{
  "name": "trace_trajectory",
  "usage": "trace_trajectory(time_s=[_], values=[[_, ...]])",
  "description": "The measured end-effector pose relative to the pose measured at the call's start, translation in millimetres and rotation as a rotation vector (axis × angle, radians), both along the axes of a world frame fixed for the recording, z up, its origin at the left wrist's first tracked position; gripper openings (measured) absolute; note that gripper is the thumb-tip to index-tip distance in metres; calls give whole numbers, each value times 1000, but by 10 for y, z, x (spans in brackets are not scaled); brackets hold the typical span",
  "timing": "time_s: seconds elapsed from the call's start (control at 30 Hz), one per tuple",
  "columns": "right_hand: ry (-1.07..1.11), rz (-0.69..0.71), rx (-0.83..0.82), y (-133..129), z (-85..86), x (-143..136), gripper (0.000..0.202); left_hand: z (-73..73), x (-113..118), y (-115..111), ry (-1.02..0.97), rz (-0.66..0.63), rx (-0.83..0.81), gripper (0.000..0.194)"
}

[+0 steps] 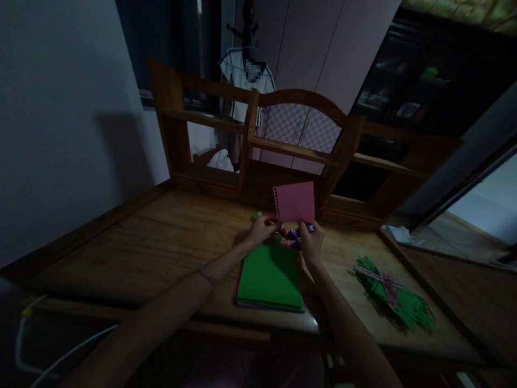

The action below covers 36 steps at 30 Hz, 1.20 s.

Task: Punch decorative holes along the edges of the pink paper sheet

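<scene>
A pink sheet of paper [295,200] with a row of punched holes down its left edge is held up over the desk. My left hand [262,230] pinches its lower left corner, and my right hand [312,242] grips the lower right with the thumb in front. Just behind and below the sheet sit several small toys with big round eyes, among them a green one [277,237] and a purple one [293,234]; my hands partly cover them. Nearer to me lies a stack of coloured paper [270,277], green on top.
On the right of the wooden desk [181,231] lies a heap of shredded green paper [404,307] with pink strips across it. Another green toy [257,216] sits behind my left hand. A wooden shelf [297,150] rises along the back edge.
</scene>
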State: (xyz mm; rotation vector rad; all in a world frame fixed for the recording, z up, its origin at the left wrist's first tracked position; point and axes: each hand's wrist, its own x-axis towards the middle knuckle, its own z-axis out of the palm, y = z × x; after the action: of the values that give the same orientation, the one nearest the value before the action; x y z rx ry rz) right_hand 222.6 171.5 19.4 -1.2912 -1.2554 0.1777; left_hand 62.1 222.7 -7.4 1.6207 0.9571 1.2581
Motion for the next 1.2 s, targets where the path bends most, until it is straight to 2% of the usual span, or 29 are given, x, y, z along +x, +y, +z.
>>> trace_trajectory(time_s=[0.57, 0.93, 1.2], values=[[-4, 3, 1, -11, 29, -2, 27, 9, 9, -6, -8, 7, -24, 30], [1, 13, 9, 5, 3, 17, 29, -32, 14, 29, -9, 12, 15, 31], [35, 83, -34, -31, 47, -29, 29, 55, 31, -51, -102, -57, 5, 42]])
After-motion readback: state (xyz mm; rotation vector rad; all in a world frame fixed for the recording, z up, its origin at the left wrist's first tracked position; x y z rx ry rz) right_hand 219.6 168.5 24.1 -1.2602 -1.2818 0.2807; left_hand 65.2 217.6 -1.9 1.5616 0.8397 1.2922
